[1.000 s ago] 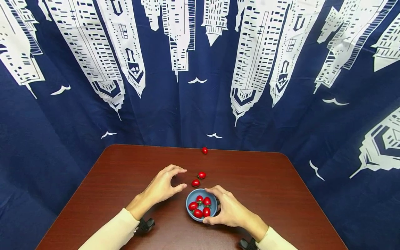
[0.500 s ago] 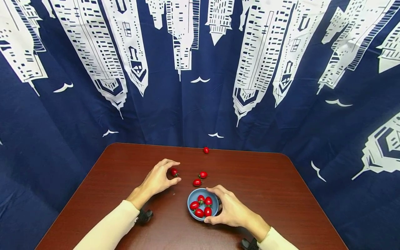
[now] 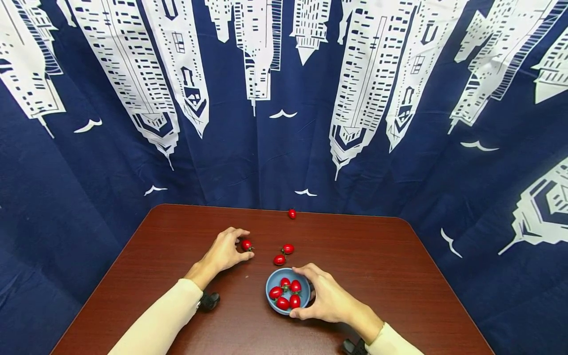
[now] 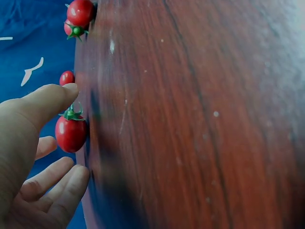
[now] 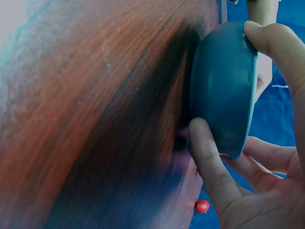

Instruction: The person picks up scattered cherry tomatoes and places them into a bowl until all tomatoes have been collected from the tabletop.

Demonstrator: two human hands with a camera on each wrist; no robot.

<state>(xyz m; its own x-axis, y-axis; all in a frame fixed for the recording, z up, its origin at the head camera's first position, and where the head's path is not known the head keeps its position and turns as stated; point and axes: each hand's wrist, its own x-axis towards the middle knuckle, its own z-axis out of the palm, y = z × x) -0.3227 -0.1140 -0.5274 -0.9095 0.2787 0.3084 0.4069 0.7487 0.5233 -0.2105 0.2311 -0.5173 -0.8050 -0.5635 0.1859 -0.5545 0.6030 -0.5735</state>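
My left hand [image 3: 222, 250] is held around a cherry tomato [image 3: 246, 244] on the table, its thumb and fingers apart on either side. The left wrist view shows this same tomato [image 4: 71, 133] with a green stem and gaps between it and the fingertips. My right hand [image 3: 330, 297] grips a small blue bowl [image 3: 276, 277] by its right side, thumb at the near rim and fingers at the far rim. Several red cherry tomatoes [image 3: 282, 303] lie inside. In the right wrist view the fingers reach round the bowl's outer wall [image 5: 224, 86].
Two tomatoes [image 3: 279, 260] lie close together just beyond the bowl. Another tomato [image 3: 292, 213] is at the far edge of the brown table [image 3: 355, 246]. A dark blue curtain [image 3: 266, 162] with white building prints hangs behind the table.
My left hand has moved left, away from the bowl, and now surrounds a tomato that was hidden behind it one second ago. The right hand and bowl stay in place.
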